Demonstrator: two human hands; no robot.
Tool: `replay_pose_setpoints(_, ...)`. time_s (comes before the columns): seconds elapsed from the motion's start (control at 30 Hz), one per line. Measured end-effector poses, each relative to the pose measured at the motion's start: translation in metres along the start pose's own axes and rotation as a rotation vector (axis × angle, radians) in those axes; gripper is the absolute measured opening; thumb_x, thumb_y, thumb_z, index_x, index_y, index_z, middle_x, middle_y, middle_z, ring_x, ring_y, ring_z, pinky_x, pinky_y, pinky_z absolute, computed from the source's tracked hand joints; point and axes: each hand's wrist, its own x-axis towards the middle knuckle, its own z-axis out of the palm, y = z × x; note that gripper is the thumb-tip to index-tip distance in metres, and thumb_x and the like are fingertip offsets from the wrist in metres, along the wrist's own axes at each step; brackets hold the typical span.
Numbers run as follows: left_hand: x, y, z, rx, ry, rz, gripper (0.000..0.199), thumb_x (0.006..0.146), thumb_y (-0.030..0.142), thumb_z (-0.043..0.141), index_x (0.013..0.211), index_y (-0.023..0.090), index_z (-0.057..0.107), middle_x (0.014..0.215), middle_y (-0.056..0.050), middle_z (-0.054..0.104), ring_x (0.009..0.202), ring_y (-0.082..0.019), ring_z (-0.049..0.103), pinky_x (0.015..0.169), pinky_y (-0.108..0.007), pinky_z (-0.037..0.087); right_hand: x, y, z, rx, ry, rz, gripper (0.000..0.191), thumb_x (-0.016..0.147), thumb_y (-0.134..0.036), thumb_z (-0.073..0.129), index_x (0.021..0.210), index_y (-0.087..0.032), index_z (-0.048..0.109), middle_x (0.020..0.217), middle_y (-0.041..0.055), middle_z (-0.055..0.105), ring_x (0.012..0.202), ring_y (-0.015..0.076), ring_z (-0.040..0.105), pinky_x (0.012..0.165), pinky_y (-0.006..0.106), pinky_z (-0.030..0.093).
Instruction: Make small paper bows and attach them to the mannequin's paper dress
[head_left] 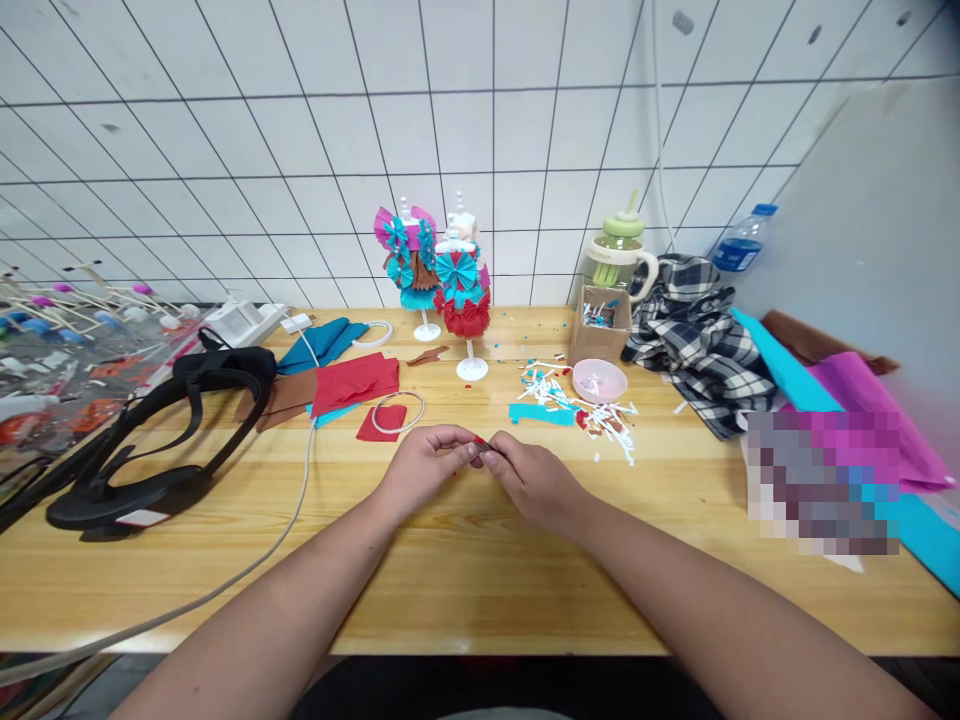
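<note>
My left hand [426, 468] and my right hand [541, 485] meet over the middle of the wooden table [465, 590], fingertips pinched together. Between them is a small dark piece with a bit of red [480, 441]; its kind is too small to make out. Just left of my left hand lie a pale ring [416, 424] and a small red crepe paper square [371, 424]. Folded red crepe paper [356, 383] is behind these. Beyond my hands stand two miniature white dress forms, one in a blue and red paper dress [466, 300], the other in a pink, brown and blue one [409, 262].
White and blue scraps [551, 385] surround a pink bowl [600, 381] on the right. Behind are a small cardboard box [600, 330], a lidded cup [619, 255] and plaid cloth [694, 330]. At left, a black headset [161, 500] and a cable [289, 525] cross the table.
</note>
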Motion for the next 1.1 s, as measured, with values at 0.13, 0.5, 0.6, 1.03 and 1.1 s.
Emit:
replay_pose_setpoints(0.13,-0.002,0.001,0.0,0.066,0.035,0.046,0.02,0.074,0.036,0.067,0.08,0.017,0.073,0.079,-0.004,0.075,0.077,-0.019,0.067,0.075,-0.028,0.051,0.001,0.0,-0.004,0.065,0.026,-0.005,0.026,0.096,-0.04,0.034,0.088,-0.022,0.051,0.077,-0.0001,0.063,0.073,0.0163,0.058,0.062,0.025,0.034)
replay_pose_setpoints(0.5,-0.001,-0.004,0.0,0.025,-0.018,0.057,0.021,0.076,0.036,0.067,0.08,0.016,0.074,0.077,-0.004,0.074,0.076,-0.019,0.067,0.074,-0.027,0.05,0.003,0.006,-0.003,0.246,0.015,-0.029,0.028,0.094,-0.039,0.039,0.085,-0.02,0.058,0.071,-0.0028,0.056,0.066,0.0125,0.05,0.061,0.023,0.032)
replay_pose_setpoints(0.6,0.0,-0.009,0.0,-0.051,-0.041,0.049,0.02,0.076,0.035,0.068,0.08,0.016,0.074,0.076,-0.003,0.074,0.075,-0.018,0.066,0.074,-0.026,0.05,0.004,0.007,-0.002,0.378,-0.008,-0.009,0.03,0.093,-0.041,0.04,0.084,-0.019,0.058,0.068,-0.0034,0.051,0.065,0.0115,0.045,0.059,0.023,0.032)
replay_pose_setpoints(1.03,0.004,-0.024,0.004,-0.197,-0.085,-0.029,0.021,0.075,0.036,0.069,0.081,0.017,0.075,0.081,-0.004,0.074,0.079,-0.017,0.065,0.078,-0.027,0.047,0.008,0.014,0.009,0.533,-0.016,0.04,0.032,0.092,-0.044,0.04,0.08,-0.018,0.056,0.056,-0.0056,0.04,0.056,0.0108,0.038,0.055,0.023,0.03)
replay_pose_setpoints(1.1,0.004,-0.023,0.004,-0.185,-0.107,-0.032,0.022,0.076,0.037,0.069,0.08,0.016,0.074,0.079,-0.005,0.074,0.079,-0.017,0.064,0.078,-0.027,0.046,0.008,0.015,0.011,0.545,-0.013,0.039,0.034,0.092,-0.045,0.039,0.079,-0.019,0.055,0.055,-0.0057,0.04,0.055,0.0107,0.038,0.054,0.023,0.03)
